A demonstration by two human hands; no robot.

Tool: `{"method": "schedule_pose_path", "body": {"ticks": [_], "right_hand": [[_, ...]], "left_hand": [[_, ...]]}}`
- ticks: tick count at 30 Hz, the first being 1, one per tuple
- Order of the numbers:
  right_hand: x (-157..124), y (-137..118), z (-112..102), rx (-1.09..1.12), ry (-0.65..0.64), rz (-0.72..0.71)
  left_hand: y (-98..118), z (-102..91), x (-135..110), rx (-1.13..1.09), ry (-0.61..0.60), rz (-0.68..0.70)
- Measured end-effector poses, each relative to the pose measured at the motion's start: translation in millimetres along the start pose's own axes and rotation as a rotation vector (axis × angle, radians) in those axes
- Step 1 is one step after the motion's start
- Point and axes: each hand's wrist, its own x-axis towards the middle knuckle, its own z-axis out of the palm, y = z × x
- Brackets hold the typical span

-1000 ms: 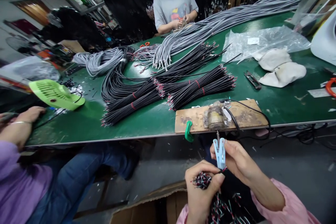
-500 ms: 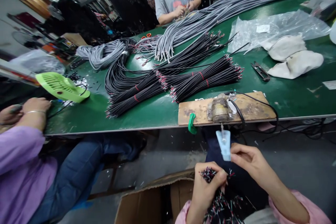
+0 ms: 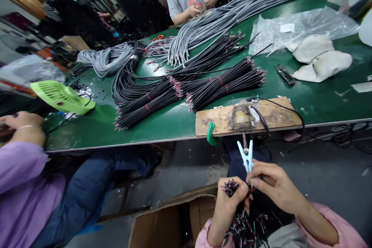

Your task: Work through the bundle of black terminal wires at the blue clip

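Wire bundle (image 3: 230, 188) clenched at five o'clock

The left hand (image 3: 227, 202) grips it. Two o'clock from there, the right hand (image 3: 270, 180) bunches its fingertips below a blue clip (image 3: 247, 160), pinching what, I cannot tell. At twelve, a motor (image 3: 242, 119); past it, at eleven, black cables (image 3: 231, 80).

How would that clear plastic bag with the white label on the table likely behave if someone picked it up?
Probably floppy: the bag lies wrinkled and crumpled. Likely light for its size, since its film is see-through and looks thin. Lifting might also disturb the white cloth, which seems to overlap its near edge.
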Motion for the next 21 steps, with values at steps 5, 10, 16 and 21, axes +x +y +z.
{"method": "schedule_pose_path", "body": {"ticks": [5, 10, 16, 21], "right_hand": [[13.6, -14.1, -1.1, -0.126, -0.110, 0.001], [16.6, -17.1, -5.8, -0.194, -0.010, -0.027], [5.5, -4.8, -6.4, -0.211, 0.052, -0.222], [-6.3, -1.9, -4.9, -0.312, 0.037, -0.460]], "left_hand": [[1.3, 5.4, 5.7, 0.112, -0.142, 0.005], [11.0, 13.3, 6.0, 0.119, -0.038, 0.151], [9.9, 9.0, 0.4, 0.070, 0.045, 0.196], [7.5, 4.7, 3.1, 0.168, 0.219, 0.238]]}}
